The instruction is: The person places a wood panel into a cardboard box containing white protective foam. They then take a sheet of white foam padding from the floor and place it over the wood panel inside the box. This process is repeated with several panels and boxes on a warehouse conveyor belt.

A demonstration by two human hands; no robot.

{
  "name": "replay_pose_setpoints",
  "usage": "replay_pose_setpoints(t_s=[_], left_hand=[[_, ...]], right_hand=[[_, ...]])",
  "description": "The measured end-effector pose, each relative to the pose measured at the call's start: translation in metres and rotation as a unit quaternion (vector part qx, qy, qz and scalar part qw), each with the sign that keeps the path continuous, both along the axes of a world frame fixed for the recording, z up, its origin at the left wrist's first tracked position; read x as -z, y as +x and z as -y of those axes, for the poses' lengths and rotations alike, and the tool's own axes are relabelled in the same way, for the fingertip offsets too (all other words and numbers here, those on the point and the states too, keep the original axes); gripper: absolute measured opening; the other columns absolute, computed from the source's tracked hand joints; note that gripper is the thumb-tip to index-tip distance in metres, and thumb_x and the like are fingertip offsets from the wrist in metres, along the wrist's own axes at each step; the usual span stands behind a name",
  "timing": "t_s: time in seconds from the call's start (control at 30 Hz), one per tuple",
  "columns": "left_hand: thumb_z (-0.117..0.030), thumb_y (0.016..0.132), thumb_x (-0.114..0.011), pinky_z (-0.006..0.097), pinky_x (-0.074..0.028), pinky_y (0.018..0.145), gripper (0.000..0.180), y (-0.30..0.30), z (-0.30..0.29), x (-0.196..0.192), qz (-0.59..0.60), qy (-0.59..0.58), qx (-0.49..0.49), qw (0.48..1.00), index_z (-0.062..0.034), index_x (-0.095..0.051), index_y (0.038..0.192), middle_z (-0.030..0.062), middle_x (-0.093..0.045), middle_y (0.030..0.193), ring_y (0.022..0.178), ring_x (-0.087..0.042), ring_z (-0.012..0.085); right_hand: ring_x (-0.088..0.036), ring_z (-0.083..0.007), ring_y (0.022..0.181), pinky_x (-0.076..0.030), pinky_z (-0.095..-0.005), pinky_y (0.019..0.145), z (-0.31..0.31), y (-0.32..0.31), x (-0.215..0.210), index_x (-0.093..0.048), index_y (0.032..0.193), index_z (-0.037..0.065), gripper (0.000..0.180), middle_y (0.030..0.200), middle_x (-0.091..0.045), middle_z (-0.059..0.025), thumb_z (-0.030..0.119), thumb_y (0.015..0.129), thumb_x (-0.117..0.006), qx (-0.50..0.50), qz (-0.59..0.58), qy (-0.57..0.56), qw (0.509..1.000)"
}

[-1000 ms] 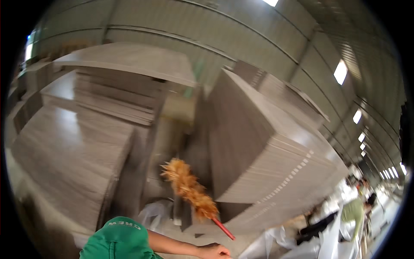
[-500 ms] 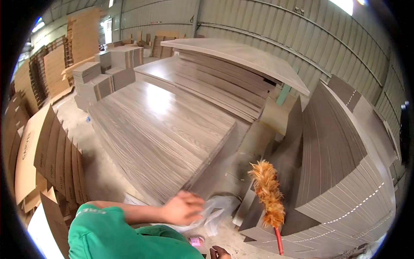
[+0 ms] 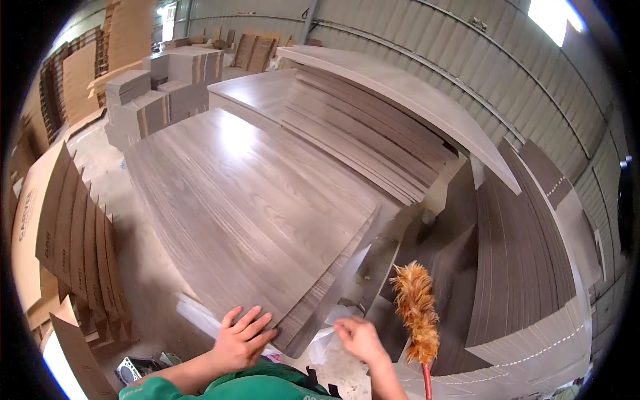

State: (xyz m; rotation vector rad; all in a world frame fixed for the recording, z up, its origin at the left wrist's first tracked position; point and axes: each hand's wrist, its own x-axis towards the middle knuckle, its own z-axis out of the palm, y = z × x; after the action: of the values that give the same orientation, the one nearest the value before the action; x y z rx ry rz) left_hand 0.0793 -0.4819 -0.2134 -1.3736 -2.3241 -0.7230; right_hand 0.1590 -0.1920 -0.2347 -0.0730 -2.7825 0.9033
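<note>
A stack of wood-grain panels (image 3: 260, 193) lies in front of me, its top board glossy and grey-brown. My left hand (image 3: 243, 339) is spread with fingers apart, resting at the near edge of the top board near its corner. Beyond that corner, to the right, my right hand (image 3: 362, 339) has its fingers curled together beside crumpled translucent plastic sheeting (image 3: 321, 345). Whether a bit of the plastic is pinched in those fingers, I cannot make out. An orange feather duster (image 3: 417, 310) with a red handle stands upright to the right of my right hand.
On the right, dark panels (image 3: 520, 247) stand on edge in a long row. Behind the stack is another pile under an overhanging board (image 3: 400, 93). Folded cardboard cartons (image 3: 73, 247) lean at the left. Grey boxes (image 3: 180, 80) are piled further back.
My left hand has moved left and down onto the board's near edge, fingers now spread. My right hand has risen from the lower edge to beside the plastic. The view has shifted.
</note>
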Motion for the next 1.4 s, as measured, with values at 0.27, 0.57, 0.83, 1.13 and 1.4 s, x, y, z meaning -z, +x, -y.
replay_pose_setpoints(t_s=[0.27,0.57,0.83,1.13,1.4], left_hand=[[-0.009,0.067,-0.066,0.042,-0.034,0.093,0.038,0.016,0.097,0.012,0.100,0.281,-0.318,0.900,-0.0013,-0.056,0.103,0.0165,-0.053,0.114,0.111,-0.048,0.0275],[-0.022,0.081,-0.063,0.029,-0.049,0.077,0.046,0.049,0.008,0.050,0.491,0.716,-0.197,0.455,0.0013,-0.043,0.116,0.0126,-0.053,0.109,0.090,-0.057,0.0176],[-0.029,0.080,-0.064,0.028,-0.049,0.058,0.035,0.015,-0.010,0.046,0.410,0.791,-0.241,0.384,-0.0008,-0.054,0.098,0.0079,-0.061,0.084,0.072,-0.059,0.0168],[-0.035,0.077,-0.062,0.029,-0.044,0.059,0.035,0.145,0.048,0.037,0.380,0.836,-0.203,0.340,-0.0140,-0.052,0.103,0.0011,-0.059,0.091,0.082,-0.056,0.0160],[0.004,0.074,-0.062,0.041,-0.046,0.085,0.040,0.249,0.088,0.028,0.312,0.815,-0.298,0.387,-0.0027,-0.047,0.110,0.0101,-0.058,0.104,0.097,-0.056,0.0221]], right_hand=[[-0.054,-0.0335,0.094,-0.043,-0.0393,0.083,-0.064,-0.175,-0.045,-0.060,0.093,0.000,0.021,0.099,-0.060,-0.0178,0.017,0.081,-0.058,0.045,-0.203,0.133,0.969],[-0.039,-0.0395,0.112,-0.031,-0.0461,0.095,-0.081,-0.261,-0.007,-0.044,0.122,-0.002,0.056,0.118,-0.048,-0.0249,0.040,0.085,-0.047,0.095,-0.018,0.219,0.971],[-0.042,-0.0369,0.103,-0.034,-0.0461,0.088,-0.015,-0.158,-0.022,-0.048,0.116,-0.005,0.055,0.105,-0.052,-0.0252,0.041,0.084,-0.048,0.037,-0.019,0.286,0.957],[-0.059,-0.0293,0.060,-0.047,-0.0346,0.053,0.015,0.052,-0.071,-0.059,0.097,-0.001,0.025,0.074,-0.060,-0.0182,0.017,0.079,-0.062,-0.316,-0.267,0.144,0.899],[-0.061,-0.0265,0.077,-0.050,-0.0389,0.067,0.040,0.045,0.012,-0.052,0.110,0.004,0.042,0.091,-0.063,-0.0119,0.041,0.090,-0.043,-0.243,0.505,-0.454,0.693]])
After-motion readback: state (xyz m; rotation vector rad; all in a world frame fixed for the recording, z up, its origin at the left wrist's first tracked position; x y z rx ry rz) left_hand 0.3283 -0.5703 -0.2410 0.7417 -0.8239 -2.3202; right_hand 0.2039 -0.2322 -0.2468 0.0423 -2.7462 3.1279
